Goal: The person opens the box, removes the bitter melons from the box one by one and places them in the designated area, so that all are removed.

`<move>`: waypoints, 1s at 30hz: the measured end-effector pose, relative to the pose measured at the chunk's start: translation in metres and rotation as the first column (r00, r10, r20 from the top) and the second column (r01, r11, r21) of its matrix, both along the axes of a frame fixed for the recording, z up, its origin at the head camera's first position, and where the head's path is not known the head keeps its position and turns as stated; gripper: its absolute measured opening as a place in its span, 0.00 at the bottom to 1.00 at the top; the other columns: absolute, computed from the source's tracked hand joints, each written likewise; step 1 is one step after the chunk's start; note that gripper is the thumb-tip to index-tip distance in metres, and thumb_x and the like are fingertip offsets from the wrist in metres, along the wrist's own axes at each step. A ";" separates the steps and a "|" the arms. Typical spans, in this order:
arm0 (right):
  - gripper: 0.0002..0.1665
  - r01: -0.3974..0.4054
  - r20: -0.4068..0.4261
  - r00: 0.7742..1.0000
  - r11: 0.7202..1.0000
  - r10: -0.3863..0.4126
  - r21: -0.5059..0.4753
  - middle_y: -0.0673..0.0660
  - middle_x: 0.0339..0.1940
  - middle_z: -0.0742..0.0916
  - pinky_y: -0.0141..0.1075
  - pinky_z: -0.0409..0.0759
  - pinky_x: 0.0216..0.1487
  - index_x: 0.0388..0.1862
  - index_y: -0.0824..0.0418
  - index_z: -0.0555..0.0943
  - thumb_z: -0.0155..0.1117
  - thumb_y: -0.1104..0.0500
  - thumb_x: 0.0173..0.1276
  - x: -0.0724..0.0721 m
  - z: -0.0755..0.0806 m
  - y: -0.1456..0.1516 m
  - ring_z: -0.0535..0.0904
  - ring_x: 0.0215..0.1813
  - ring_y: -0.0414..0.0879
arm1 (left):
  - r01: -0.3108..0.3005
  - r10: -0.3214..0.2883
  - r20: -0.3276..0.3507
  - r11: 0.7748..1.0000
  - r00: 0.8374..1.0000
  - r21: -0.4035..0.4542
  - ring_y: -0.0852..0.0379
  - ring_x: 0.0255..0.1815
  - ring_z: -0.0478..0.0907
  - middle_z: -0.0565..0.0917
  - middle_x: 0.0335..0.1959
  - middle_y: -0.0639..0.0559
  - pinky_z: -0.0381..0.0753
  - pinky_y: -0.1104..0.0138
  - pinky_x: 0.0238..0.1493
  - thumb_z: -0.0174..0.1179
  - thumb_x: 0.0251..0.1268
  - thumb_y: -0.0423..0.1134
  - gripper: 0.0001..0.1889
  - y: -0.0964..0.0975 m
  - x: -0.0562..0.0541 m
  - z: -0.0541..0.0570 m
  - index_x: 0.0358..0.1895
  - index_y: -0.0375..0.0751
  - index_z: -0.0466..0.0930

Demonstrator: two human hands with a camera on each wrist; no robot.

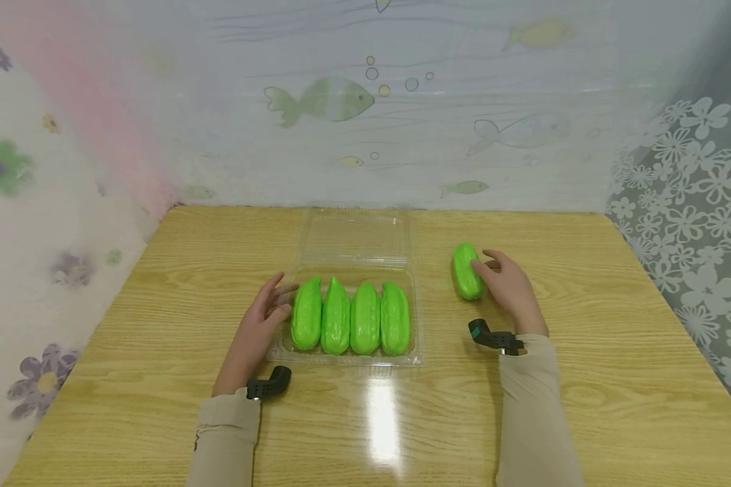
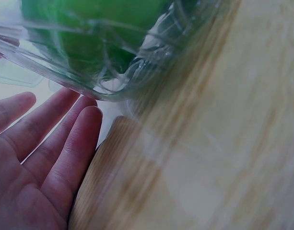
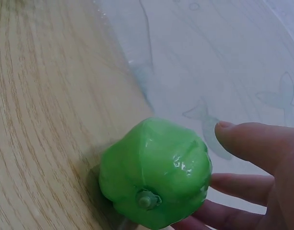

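Several bright green, ridged toy bitter melons (image 1: 350, 318) lie side by side in a clear plastic clamshell box (image 1: 417, 331), its lid (image 1: 356, 237) folded back flat. Beside the box's left wall is my left hand (image 1: 267, 314), fingers extended; in the left wrist view the fingertips (image 2: 87, 122) reach the box's underside edge. One loose bitter melon (image 1: 466, 270) lies on the table right of the box. My right hand (image 1: 512, 284) is at its right side. In the right wrist view the thumb stands apart from the melon (image 3: 156, 167), and the other fingers are partly hidden behind it.
The wooden table (image 1: 158, 297) carries the box and the loose melon. A curtain (image 1: 402, 149) with fish prints hangs along its back edge, and flower-patterned sheets (image 1: 694, 203) flank both sides. Each wrist wears a black camera mount (image 1: 493, 336).
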State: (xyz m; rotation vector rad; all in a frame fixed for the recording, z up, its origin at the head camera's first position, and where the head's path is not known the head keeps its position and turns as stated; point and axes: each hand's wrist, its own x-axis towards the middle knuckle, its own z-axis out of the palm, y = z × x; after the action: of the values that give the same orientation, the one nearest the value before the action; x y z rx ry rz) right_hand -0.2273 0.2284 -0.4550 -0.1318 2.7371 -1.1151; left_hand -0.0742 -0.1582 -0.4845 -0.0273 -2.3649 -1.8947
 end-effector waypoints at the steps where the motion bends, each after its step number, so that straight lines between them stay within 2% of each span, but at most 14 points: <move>1: 0.43 0.003 0.001 1.000 1.000 -0.003 -0.006 0.65 0.60 0.70 0.55 0.62 0.56 0.69 0.58 0.55 0.43 0.34 0.63 0.001 0.001 0.000 0.63 0.60 0.60 | -0.001 0.001 0.000 1.000 1.000 0.000 0.42 0.61 0.62 0.65 0.61 0.38 0.54 0.49 0.61 0.44 0.67 0.32 0.28 0.000 0.001 0.001 0.69 0.39 0.47; 4: 0.42 0.008 -0.004 1.000 1.000 -0.008 -0.024 0.65 0.60 0.70 0.55 0.61 0.56 0.69 0.58 0.55 0.43 0.35 0.64 0.001 0.002 0.001 0.63 0.61 0.60 | -0.001 0.001 0.002 1.000 1.000 0.002 0.41 0.61 0.62 0.64 0.61 0.37 0.54 0.49 0.61 0.44 0.67 0.31 0.28 0.001 0.001 0.000 0.69 0.39 0.47; 11: 0.37 0.055 -0.063 0.996 0.995 -0.061 -0.083 0.61 0.61 0.70 0.54 0.62 0.56 0.67 0.58 0.59 0.44 0.39 0.65 0.002 0.005 0.002 0.63 0.61 0.58 | -0.006 0.006 -0.006 1.000 1.000 0.005 0.49 0.61 0.63 0.66 0.62 0.46 0.53 0.50 0.62 0.46 0.68 0.36 0.28 -0.006 -0.002 -0.021 0.69 0.50 0.49; 14: 0.37 0.077 -0.088 0.992 0.989 -0.089 -0.125 0.60 0.61 0.70 0.52 0.64 0.55 0.66 0.58 0.61 0.45 0.39 0.65 0.002 0.005 0.003 0.64 0.61 0.57 | -0.009 0.009 -0.011 1.000 1.000 -0.007 0.50 0.61 0.63 0.66 0.62 0.47 0.53 0.51 0.62 0.46 0.68 0.38 0.28 -0.006 -0.002 -0.025 0.69 0.52 0.49; 21: 0.33 0.114 -0.142 0.979 0.974 -0.143 -0.196 0.57 0.59 0.72 0.43 0.73 0.49 0.65 0.57 0.64 0.45 0.40 0.66 0.002 0.009 0.003 0.68 0.58 0.51 | -0.011 0.010 -0.017 1.000 1.000 -0.014 0.50 0.61 0.63 0.66 0.62 0.48 0.54 0.50 0.61 0.46 0.68 0.39 0.28 -0.006 -0.002 -0.025 0.69 0.52 0.49; 27: 0.31 0.111 -0.191 0.967 0.956 -0.166 -0.272 0.56 0.57 0.74 0.43 0.73 0.48 0.62 0.57 0.67 0.48 0.42 0.66 0.005 0.015 0.000 0.71 0.54 0.49 | -0.005 0.005 -0.013 1.000 1.000 -0.005 0.50 0.60 0.63 0.66 0.62 0.48 0.54 0.51 0.61 0.46 0.67 0.38 0.29 -0.006 -0.002 -0.024 0.69 0.49 0.48; 30: 0.30 0.091 -0.219 0.962 0.951 -0.160 -0.295 0.56 0.54 0.75 0.44 0.74 0.48 0.60 0.57 0.69 0.49 0.41 0.65 0.007 0.018 -0.003 0.73 0.51 0.48 | -0.001 0.001 -0.005 1.000 1.000 0.007 0.49 0.61 0.63 0.66 0.62 0.46 0.54 0.51 0.62 0.45 0.67 0.36 0.28 -0.005 0.000 -0.018 0.69 0.48 0.48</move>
State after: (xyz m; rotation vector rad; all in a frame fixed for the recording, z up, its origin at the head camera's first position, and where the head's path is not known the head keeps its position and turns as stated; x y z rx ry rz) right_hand -0.2205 0.2254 -0.4374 -0.1394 2.8076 -1.6242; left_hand -0.0747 -0.1630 -0.5026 -0.0303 -2.3543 -1.8997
